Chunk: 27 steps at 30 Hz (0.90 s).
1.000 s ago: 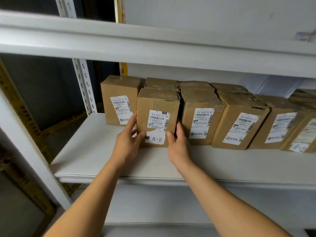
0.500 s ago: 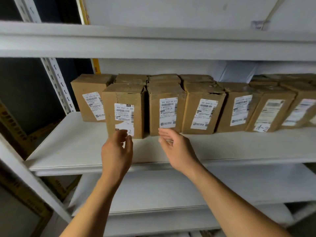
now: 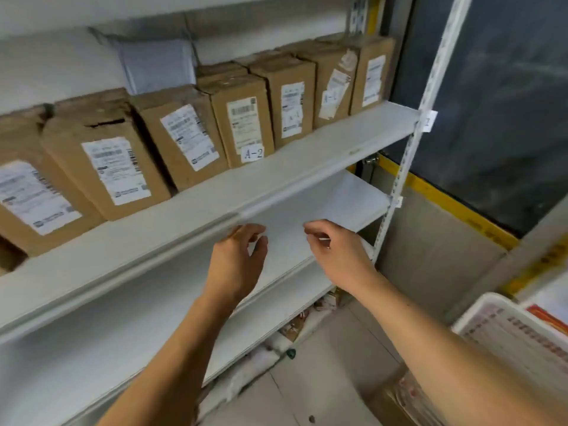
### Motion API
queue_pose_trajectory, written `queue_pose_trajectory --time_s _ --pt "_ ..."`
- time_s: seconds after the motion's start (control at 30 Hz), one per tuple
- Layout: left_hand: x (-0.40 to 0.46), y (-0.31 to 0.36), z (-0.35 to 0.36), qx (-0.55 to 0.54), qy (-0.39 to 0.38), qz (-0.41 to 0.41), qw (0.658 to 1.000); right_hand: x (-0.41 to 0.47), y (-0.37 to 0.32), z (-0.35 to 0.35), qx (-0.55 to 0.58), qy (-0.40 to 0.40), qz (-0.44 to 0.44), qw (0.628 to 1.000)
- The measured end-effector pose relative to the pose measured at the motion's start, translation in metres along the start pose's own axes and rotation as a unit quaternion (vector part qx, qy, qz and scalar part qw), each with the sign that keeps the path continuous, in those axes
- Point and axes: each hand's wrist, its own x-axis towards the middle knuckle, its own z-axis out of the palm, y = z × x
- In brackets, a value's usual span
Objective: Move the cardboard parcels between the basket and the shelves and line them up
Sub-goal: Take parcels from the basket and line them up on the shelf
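Cardboard parcels (image 3: 242,124) stood in a row on the upper shelf (image 3: 276,176), w/ white shipping labels facing front. Barcodes showed on most labels but the print was too blurred to read. One parcel mid-row (image 3: 241,123) carried a separate small white tag reading "A-2" (image 3: 254,153) at its bottom front. Another parcel (image 3: 333,81) further right had a peeling label w/ handwritten "A-" and a 2nd character I couldn't make out. A grey poly mailer (image 3: 159,66) leaned behind the row.

Left hand (image 3: 238,262) hovered just below the upper shelf's front edge, fingers loosely curled, thumb & fingertips apart, holding nothing. Right hand (image 3: 335,256) hung beside it over the lower shelf (image 3: 307,216), fingers also loosely curled, nothing in grip. Neither hand touched a parcel.

White plastic basket (image 3: 504,327) sat at lower right, only its rim & slotted wall in view; contents not clear. A small tag (image 3: 428,121) on the white shelf upright (image 3: 408,149) showed what looked like a "2". Yellow-edged frame (image 3: 445,198) ran behind the upright.
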Motion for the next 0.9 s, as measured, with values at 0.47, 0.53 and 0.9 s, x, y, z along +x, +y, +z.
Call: queue_pose_trajectory --time_s 0.47,0.53,0.9 --pt "0.023 0.192 0.284 -0.04 -0.332 0.141 0.932 -0.14 0.234 -0.173 -0.067 0.185 0.339 0.92" --pt "0.018 0.214 0.33 -0.04 -0.38 0.17 0.908 -0.165 0.261 -0.19 -0.061 0.209 0.39 0.895" --pt "-0.089 0.311 0.515 0.016 -0.589 0.316 0.744 -0.299 0.376 -0.224 0.0 0.304 0.563 0.769"
